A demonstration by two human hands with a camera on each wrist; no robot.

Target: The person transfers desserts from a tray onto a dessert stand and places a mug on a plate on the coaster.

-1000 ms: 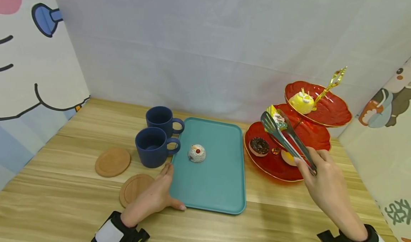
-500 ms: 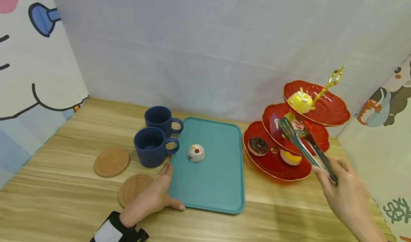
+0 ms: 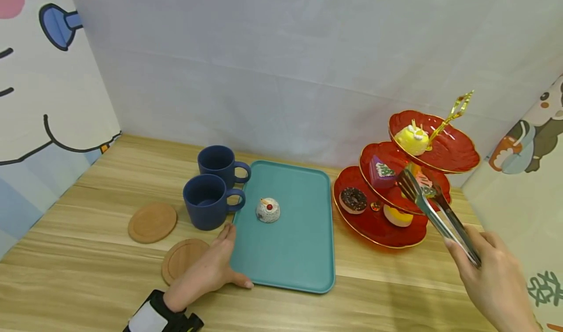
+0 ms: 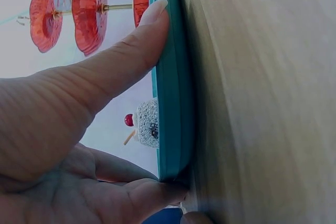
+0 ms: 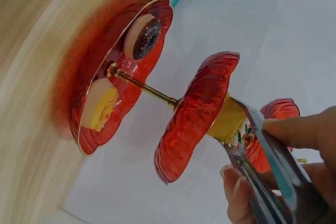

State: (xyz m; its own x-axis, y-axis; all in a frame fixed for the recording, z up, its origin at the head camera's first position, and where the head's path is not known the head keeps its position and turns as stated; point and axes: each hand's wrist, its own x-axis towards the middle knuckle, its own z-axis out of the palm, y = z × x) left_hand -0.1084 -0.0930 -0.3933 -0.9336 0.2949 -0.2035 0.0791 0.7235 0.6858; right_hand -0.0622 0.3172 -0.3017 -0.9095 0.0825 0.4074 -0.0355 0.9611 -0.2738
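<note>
My right hand [image 3: 492, 268] grips metal tongs [image 3: 437, 220] beside a red three-tier cake stand [image 3: 459, 158] with gold trim. In the right wrist view, the tong ends stand on either side of a yellow cake slice [image 5: 228, 119] close at the middle tier. A purple cake [image 3: 378, 173] sits left of it. My left hand [image 3: 211, 268] touches the near left corner of a teal tray [image 3: 299, 244], thumb along the front edge, fingers along the left side. On the tray stands a small white dome cake [image 3: 268, 210] with a cherry.
Two blue mugs, a front mug [image 3: 205, 207] and a rear mug [image 3: 216, 163], stand left of the tray, with two round wooden coasters [image 3: 152, 223] nearby. The top tier bears a yellow cake [image 3: 411, 140]; the bottom tier holds a chocolate doughnut [image 3: 353, 201] and a yellow-topped pastry [image 3: 398, 216].
My right hand has moved right and toward me with the tongs. The yellow cake slice has shifted right over the middle tier, uncovering the purple cake. My left hand has stayed at the tray.
</note>
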